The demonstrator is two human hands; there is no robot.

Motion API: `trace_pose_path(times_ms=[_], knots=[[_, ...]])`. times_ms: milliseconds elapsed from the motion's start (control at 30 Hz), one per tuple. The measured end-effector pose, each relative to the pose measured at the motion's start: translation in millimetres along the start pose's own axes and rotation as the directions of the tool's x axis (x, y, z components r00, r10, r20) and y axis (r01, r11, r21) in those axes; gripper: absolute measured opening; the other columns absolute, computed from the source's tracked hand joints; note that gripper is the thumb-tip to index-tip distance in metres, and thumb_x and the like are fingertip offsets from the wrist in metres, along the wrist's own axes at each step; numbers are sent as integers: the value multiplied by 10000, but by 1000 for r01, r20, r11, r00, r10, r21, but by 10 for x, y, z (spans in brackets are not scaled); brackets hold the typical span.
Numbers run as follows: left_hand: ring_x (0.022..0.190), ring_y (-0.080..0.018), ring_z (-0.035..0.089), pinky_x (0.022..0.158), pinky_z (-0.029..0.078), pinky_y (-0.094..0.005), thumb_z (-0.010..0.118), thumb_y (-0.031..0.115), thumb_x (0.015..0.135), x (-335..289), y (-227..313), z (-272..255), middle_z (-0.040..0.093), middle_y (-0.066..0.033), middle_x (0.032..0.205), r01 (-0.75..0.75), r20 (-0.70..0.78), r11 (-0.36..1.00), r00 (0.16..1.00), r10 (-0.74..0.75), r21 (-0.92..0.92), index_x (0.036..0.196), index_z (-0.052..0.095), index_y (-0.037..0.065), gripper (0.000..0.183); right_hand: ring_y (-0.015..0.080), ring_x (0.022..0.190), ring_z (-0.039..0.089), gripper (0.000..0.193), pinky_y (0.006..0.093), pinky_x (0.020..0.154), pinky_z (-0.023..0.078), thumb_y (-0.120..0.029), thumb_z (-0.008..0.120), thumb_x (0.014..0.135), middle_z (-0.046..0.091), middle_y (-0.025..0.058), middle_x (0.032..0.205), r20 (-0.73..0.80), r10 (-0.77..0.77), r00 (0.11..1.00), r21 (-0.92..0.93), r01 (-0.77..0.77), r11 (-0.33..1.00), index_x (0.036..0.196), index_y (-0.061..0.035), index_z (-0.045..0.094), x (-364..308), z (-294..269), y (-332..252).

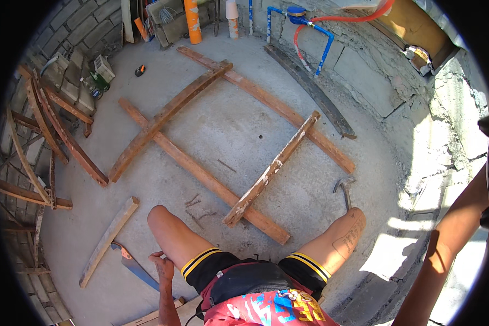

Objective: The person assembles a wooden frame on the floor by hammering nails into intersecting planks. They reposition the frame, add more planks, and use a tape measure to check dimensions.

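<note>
My left hand (162,264) is beside my left thigh, its fingers bent together; anything in them is too small to make out. Just below it lies a handsaw (138,271) with an orange and black handle. My right forearm (448,233) rises along the right edge, and its hand is lost in the dark rim. Before me on the floor, two long wooden beams (201,173) run side by side. A curved timber (168,117) lies across their far part, and a white-flecked timber (271,171) across their near part. A claw hammer (346,193) is by my right knee.
Short timber (108,242) lies left of my knee. Curved timbers (65,133) lean at the left wall. Farther off are a tape measure (140,70), an orange pipe (192,22) and blue water pipes (325,51). A grey plank (309,89) lies near the rough block wall.
</note>
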State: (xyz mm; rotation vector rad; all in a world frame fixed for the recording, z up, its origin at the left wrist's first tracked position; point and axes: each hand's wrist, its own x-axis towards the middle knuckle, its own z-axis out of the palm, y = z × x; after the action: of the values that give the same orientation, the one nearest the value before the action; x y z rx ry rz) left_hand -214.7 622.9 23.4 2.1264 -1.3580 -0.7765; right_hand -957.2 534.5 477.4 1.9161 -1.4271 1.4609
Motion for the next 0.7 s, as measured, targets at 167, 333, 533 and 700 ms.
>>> trace_pose_path(times_ms=[167, 333, 533, 700], knots=[[1011, -316, 604, 798, 502, -433, 630, 126, 925, 212, 72, -201, 466, -296, 1241, 185, -241, 945, 937, -252, -268, 1194, 286, -89, 487, 89, 736, 546, 263, 251, 656, 433, -197, 674, 864, 630, -3, 824, 233, 905, 356, -353, -836, 419, 1102, -96, 625, -1781, 1071, 984], [1003, -275, 621, 883, 493, -384, 687, 237, 920, 598, 360, -325, 583, -229, 1193, 209, -238, 940, 931, -275, -271, 1099, 477, -63, 407, 367, 940, 689, 350, 445, 826, 535, -209, 736, 771, 734, 145, 909, 184, 947, 263, -810, -505, 298, 1095, -83, 696, -4538, 1408, 622], [889, -177, 583, 741, 473, -332, 646, 358, 939, 1380, 386, -210, 677, -142, 983, -4, -89, 957, 996, -23, -289, 900, 674, -13, 375, 277, 820, 712, 319, 388, 770, 556, -153, 731, 807, 729, 140, 905, 718, 690, 92, -510, -604, 612, 1111, -68, 686, -4262, 1744, 256], [652, -173, 564, 620, 462, -362, 692, 328, 912, 1550, 240, -484, 607, -58, 660, 123, 12, 990, 992, -124, 74, 850, 665, 9, 325, 174, 740, 684, 187, 296, 668, 551, -56, 672, 859, 703, 105, 801, 98, 841, 532, 56, -847, 529, 1026, 27, 674, -4214, 1377, 640]])
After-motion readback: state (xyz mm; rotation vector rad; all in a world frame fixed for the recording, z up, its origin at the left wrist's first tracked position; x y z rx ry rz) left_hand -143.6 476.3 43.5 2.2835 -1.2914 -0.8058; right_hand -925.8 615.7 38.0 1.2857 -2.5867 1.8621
